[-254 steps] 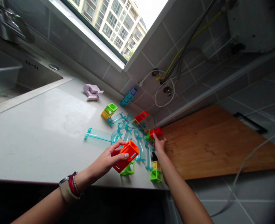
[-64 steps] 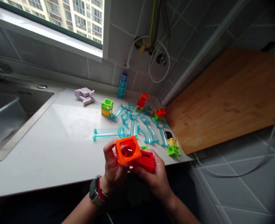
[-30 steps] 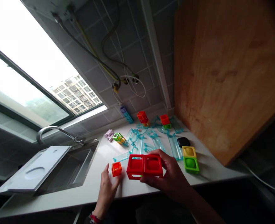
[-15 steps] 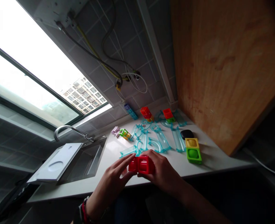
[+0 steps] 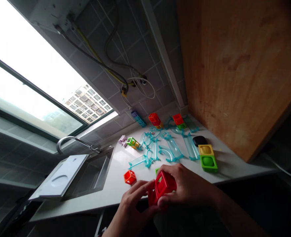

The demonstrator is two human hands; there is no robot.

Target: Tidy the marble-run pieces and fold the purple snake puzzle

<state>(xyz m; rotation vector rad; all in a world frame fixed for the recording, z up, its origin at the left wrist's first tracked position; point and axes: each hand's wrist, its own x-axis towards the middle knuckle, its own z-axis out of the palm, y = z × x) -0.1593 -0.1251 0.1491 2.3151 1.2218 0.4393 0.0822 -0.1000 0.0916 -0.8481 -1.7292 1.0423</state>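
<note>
A pair of red hollow toy blocks (image 5: 164, 185) is between my two hands, near the counter's front edge. My right hand (image 5: 185, 184) grips the larger red block from the right, thumb below and fingers on top. From the left, my left hand (image 5: 137, 200) pinches the lower red block, its fingertips partly hidden behind it. The two blocks touch and sit tilted. An orange-red open-frame block (image 5: 130, 177) lies on the counter just beyond my left hand. Part of a green block (image 5: 157, 171) peeks out behind the held blocks.
Clear teal track pieces (image 5: 171, 148) spread over the white counter (image 5: 105, 194). A yellow-and-green block pair (image 5: 207, 159) and a black oval object (image 5: 199, 141) lie at right. Red block stacks (image 5: 154, 119) stand behind. The sink (image 5: 92, 177) is left; a wooden panel (image 5: 234, 82) rises right.
Both hands have moved right and nearer to me with the red blocks, which are now more tilted. The orange-red block and a bit of green block have come into sight.
</note>
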